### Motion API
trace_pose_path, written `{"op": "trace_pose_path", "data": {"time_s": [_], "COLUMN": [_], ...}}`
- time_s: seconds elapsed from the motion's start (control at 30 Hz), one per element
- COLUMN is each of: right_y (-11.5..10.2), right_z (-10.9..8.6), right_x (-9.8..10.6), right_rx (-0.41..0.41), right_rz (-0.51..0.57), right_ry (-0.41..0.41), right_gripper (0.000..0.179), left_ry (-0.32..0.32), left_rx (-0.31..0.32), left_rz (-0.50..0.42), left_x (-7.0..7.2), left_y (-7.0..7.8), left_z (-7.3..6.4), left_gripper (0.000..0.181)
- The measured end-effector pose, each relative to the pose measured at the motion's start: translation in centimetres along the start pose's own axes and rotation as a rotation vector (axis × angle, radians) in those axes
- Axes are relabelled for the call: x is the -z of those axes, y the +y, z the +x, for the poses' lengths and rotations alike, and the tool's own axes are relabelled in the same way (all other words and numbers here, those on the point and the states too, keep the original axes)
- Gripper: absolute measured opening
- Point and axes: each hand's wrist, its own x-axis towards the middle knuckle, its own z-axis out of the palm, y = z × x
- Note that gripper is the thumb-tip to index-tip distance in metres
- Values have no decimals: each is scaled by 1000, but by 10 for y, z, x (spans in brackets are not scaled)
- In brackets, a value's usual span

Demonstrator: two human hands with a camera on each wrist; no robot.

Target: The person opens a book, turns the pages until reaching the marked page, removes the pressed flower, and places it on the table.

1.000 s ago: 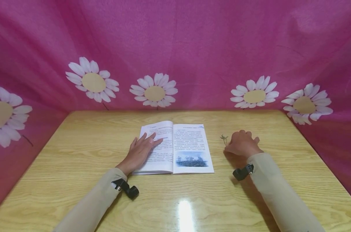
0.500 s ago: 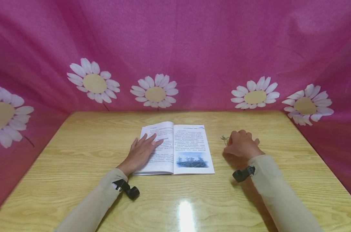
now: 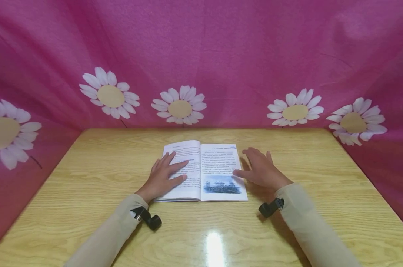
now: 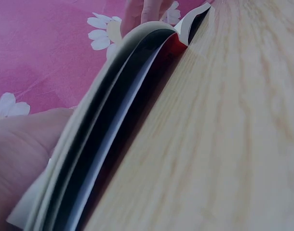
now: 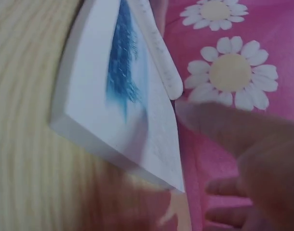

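An open book (image 3: 218,157) lies on the wooden table, printed text on both pages and a blue picture low on the right page. My left hand (image 3: 161,180) rests on the left page with its fingers spread. From the left wrist, the book's curved page edges (image 4: 137,53) show, with part of the hand (image 4: 21,159) over them. My right hand (image 3: 263,170) is at the book's right edge, fingers extended and apart, thumb reaching over the page. In the right wrist view, the blurred right hand (image 5: 267,159) is beside the thick page block (image 5: 89,91). No sprig is visible.
The wood-grain table (image 3: 88,178) extends around the book. Behind it hangs a magenta cloth (image 3: 221,55) printed with large white flowers. A bright light reflection (image 3: 215,248) shows near the front. Black wrist cameras (image 3: 153,222) stick out from both sleeves.
My right hand has moved left to the book and spread its bent fingers. The small green sprig beside it earlier is out of sight. My left thumb has spread out from the hand.
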Motion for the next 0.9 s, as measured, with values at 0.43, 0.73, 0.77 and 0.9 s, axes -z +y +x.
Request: {"op": "trace_pose_path", "data": {"time_s": [0.43,0.73,0.77,0.9], "right_y": [-8,-6,-6,-5], "right_z": [-2,-7,-7,-9], "right_x": [-20,-17,-16,-11], "right_rx": [89,69,69,59], "right_rz": [73,91,90,80], "right_ry": [-168,-190,-189,-176], "right_gripper": [105,106,106,106], "left_ry": [57,168,171,165], "left_rx": [213,164,166,181], "left_rz": [-120,-236,-249,-281], "left_x": [2,6,8,16], "left_y": [6,6,6,6], "left_z": [1,2,2,4], "left_gripper": [88,61,60,62]}}
